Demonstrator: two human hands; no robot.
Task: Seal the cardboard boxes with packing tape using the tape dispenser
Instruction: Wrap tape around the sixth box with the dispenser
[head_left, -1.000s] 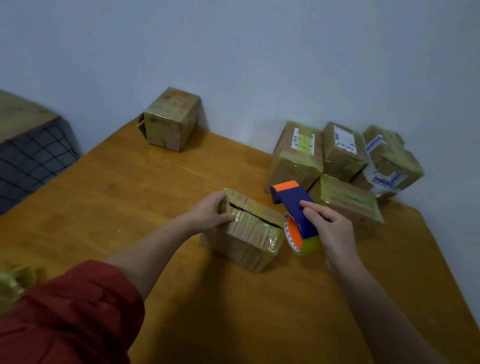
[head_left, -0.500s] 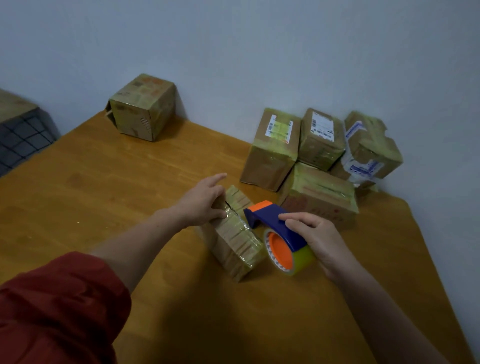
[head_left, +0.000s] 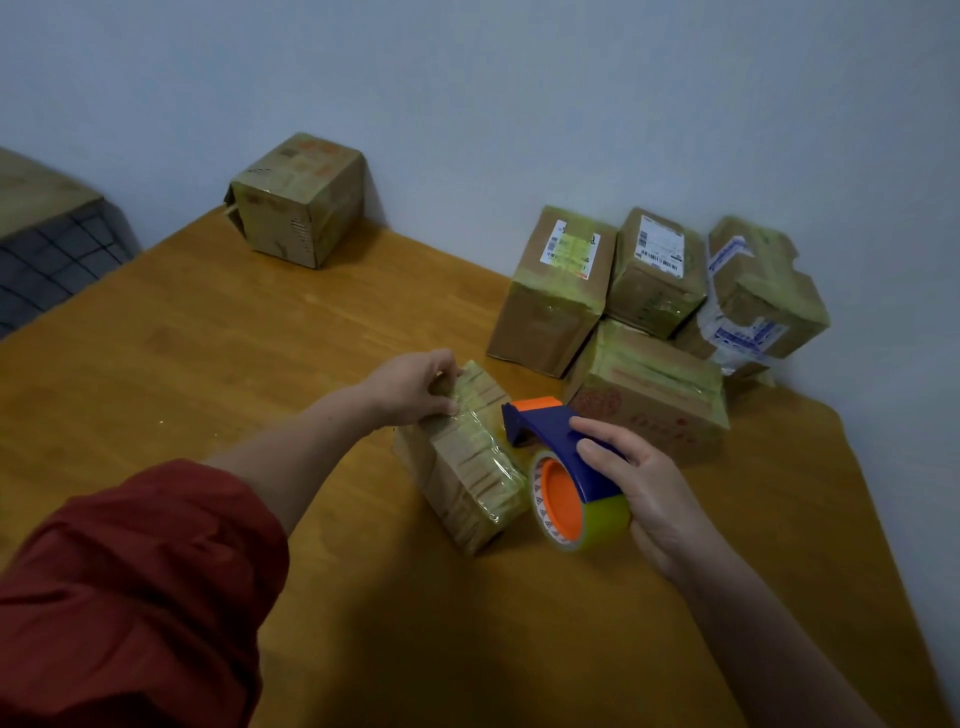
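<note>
Box (head_left: 467, 457) at the middle of the surface (head_left: 208, 364) has swung round since a second ago, long side now facing the tape dispenser (head_left: 566, 467). Left hand (head_left: 410, 387) grips its far end; right hand (head_left: 639, 483) clasps the dispenser just beside it, probably for another strip.

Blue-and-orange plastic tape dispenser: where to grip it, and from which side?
Grip the blue arched frame of the blue-and-orange plastic tape dispenser where it wraps over the yellow-green tape roll, coming from the right and above. Its orange cutter end points away towards the small taped cardboard box, so keep that side free. The right hand grips it there.
</note>
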